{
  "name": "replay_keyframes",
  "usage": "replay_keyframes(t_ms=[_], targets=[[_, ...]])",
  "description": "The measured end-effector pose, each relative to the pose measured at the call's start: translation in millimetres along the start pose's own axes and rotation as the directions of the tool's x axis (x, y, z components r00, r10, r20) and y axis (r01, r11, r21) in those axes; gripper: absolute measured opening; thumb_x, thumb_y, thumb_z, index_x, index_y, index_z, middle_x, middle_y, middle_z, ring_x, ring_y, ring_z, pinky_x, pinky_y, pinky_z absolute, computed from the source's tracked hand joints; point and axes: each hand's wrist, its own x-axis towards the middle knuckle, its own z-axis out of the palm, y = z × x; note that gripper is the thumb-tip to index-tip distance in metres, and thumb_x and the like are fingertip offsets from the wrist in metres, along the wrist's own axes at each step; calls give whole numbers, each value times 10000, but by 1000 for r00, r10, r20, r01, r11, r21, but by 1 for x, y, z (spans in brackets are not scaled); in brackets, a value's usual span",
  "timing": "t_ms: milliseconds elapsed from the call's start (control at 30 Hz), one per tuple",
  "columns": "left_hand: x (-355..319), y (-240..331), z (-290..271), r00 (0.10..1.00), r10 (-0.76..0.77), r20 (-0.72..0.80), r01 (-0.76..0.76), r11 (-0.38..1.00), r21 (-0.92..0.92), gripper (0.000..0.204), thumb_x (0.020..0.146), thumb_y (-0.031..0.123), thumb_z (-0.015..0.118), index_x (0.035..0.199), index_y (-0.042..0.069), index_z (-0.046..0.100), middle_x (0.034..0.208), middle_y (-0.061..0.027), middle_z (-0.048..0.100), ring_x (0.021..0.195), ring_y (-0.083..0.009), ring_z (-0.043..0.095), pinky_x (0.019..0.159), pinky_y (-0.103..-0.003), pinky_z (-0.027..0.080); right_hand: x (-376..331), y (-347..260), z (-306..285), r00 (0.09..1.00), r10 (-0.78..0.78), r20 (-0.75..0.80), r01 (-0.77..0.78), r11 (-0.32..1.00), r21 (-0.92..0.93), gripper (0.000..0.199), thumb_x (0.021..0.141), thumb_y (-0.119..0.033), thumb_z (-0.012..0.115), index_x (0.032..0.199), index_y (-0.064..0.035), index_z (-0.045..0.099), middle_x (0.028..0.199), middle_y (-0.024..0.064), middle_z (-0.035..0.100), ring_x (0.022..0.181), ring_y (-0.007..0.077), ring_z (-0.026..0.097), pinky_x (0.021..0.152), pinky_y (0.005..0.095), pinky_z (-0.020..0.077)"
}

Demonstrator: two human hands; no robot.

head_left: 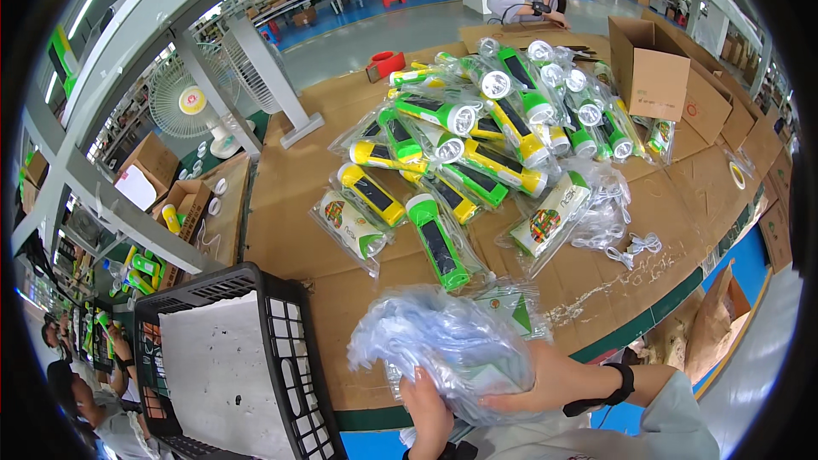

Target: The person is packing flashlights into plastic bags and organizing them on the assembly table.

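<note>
1. While both hands sit close to the body, the left hand (429,416) grips the lower edge of a bundle of clear plastic bags (443,349), and the right hand (545,379) clasps it from the side; keeping both grips firm should stop the slippery stack fanning out
2. Just left stands a black crate (285,349) with a white liner
3. Beyond, on the cardboard-covered table (290,204), lies a pile of bagged torches (477,128), green and yellow
4. Farthest, an open cardboard box (656,68) stands near another person
</note>
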Motion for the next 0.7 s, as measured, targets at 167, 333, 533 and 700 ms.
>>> replay_keyframes(t_ms=[167,333,533,700], targets=[[-3,-10,-19,958,-250,141,270,952,-147,403,996,305,434,1295,34,427,1153,-85,544,1061,-219,553,924,-384,459,4,12,2,976,-88,197,12,935,356,694,796,-261,761,1346,-15,418,1165,122,612,1067,185,573,934,333,453],[7,3,14,956,-253,147,284,926,-249,410,1000,314,426,1302,37,422,1169,-87,539,1069,-216,550,929,-383,456,6,46,7,965,-57,256,-87,851,517,730,793,-184,767,1385,-35,365,1232,95,564,1129,149,519,959,331,440],[-3,15,22,957,-254,141,289,881,-374,418,1004,325,416,1310,40,415,1188,-88,533,1079,-212,547,936,-381,453,4,39,11,977,-101,186,-19,834,552,763,780,-182,780,1394,-34,352,1241,99,561,1137,155,519,962,328,440],[-5,33,-6,958,-247,145,286,834,-471,425,1008,334,408,1317,43,410,1205,-89,528,1087,-209,544,941,-380,451,4,1,-3,992,-81,95,46,943,331,675,770,-203,790,1324,-15,453,1191,95,602,1076,158,564,932,327,460]])
